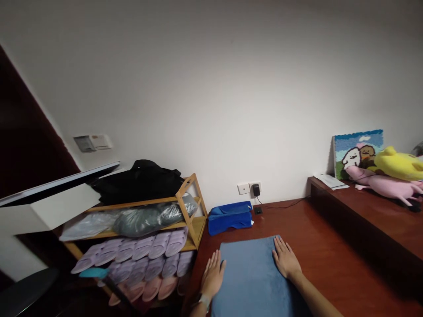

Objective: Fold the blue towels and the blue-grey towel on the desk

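A blue-grey cloth (249, 277), which looks like a towel, lies flat in a long rectangle on the reddish-brown wooden table (330, 259). My left hand (213, 274) rests at its left edge, fingers stretched forward and a band on the wrist. On the opposite side, my right hand (287, 257) lies flat on the upper right corner, with its fingers extended. Neither hand grips anything. The near end of the cloth runs out of the bottom of the view.
Behind the cloth sit folded bright blue cloths (229, 222), near a plugged-in black charger (256, 190). A wooden rack (194, 207) with several slippers and a black bag (142, 182) stands left. Plush toys (390, 187) lie on a raised ledge (360, 211) at right.
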A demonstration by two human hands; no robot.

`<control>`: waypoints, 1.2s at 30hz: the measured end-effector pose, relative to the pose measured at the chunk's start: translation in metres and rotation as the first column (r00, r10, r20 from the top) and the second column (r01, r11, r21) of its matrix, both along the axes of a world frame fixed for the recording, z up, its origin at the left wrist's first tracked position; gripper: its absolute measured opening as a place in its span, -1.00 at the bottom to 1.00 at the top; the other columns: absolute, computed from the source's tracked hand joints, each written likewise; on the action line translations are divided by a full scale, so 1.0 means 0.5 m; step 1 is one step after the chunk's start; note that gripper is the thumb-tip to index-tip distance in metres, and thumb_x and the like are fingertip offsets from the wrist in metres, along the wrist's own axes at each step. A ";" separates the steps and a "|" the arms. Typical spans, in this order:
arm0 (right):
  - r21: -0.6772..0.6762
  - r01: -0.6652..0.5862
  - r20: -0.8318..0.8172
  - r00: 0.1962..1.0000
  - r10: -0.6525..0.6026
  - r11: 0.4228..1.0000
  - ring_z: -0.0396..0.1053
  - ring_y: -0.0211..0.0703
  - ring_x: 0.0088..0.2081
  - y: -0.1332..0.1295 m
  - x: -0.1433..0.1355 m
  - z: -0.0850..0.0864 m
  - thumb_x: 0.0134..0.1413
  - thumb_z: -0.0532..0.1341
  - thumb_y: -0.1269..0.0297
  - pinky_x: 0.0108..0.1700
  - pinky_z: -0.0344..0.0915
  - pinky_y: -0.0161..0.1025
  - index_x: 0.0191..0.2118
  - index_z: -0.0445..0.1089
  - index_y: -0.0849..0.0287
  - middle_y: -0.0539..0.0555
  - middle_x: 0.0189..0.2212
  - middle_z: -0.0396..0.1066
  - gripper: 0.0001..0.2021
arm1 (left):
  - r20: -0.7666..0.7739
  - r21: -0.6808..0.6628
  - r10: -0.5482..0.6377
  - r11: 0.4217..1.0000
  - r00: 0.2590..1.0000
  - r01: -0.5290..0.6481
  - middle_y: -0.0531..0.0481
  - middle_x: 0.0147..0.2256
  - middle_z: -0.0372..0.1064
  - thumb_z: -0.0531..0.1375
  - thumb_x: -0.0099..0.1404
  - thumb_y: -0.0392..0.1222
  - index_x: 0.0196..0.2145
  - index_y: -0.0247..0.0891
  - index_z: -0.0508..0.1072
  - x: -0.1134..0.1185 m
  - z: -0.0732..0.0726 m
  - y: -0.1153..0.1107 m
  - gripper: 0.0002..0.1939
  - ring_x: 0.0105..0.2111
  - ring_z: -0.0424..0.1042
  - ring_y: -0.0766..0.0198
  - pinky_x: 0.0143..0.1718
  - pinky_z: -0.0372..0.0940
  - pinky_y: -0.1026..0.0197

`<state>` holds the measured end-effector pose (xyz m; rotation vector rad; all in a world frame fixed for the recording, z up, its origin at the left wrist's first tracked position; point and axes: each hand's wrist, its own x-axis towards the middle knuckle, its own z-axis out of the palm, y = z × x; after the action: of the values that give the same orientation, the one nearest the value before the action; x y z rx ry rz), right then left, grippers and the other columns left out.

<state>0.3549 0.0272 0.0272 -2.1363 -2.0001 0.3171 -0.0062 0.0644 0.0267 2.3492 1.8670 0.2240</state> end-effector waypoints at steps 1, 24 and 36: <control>0.002 -0.001 -0.002 1.000 0.001 1.000 -0.22 -0.08 0.54 -0.001 0.001 -0.001 0.41 -0.25 0.06 0.52 -0.23 -0.03 0.52 -0.09 0.37 0.11 0.53 -0.16 -0.28 | -0.010 -0.016 -0.019 1.000 1.000 0.019 -0.16 0.47 -0.04 -0.18 0.54 0.11 0.47 -0.33 0.12 -0.044 -0.007 -0.011 -0.29 0.48 -0.03 0.01 0.48 -0.02 -0.16; 0.030 -0.066 0.107 0.992 0.062 0.997 -0.04 0.03 0.49 0.051 0.129 -0.084 0.35 -0.18 0.06 0.48 -0.05 0.09 0.47 0.16 0.20 0.15 0.48 0.04 -0.31 | 0.120 0.157 0.047 0.985 0.992 -0.065 -0.04 0.43 0.16 -0.07 0.51 -0.02 0.40 -0.20 0.28 -0.148 -0.051 -0.099 -0.40 0.43 0.13 0.13 0.47 0.06 -0.06; 0.141 0.021 0.063 0.998 -0.030 0.990 -0.04 0.20 0.49 -0.172 -0.129 -0.076 0.37 -0.08 -0.09 0.46 -0.07 0.34 0.45 0.17 -0.20 -0.07 0.48 0.04 -0.39 | 0.119 0.177 0.032 0.983 0.992 -0.053 -0.06 0.42 0.20 -0.09 0.51 -0.02 0.39 -0.22 0.30 -0.147 -0.036 -0.096 -0.40 0.42 0.15 0.15 0.46 0.08 -0.04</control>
<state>0.2902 -0.0588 -0.0109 -2.1090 -1.9639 0.1013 -0.0797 0.0166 0.0089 2.3524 1.9158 0.5439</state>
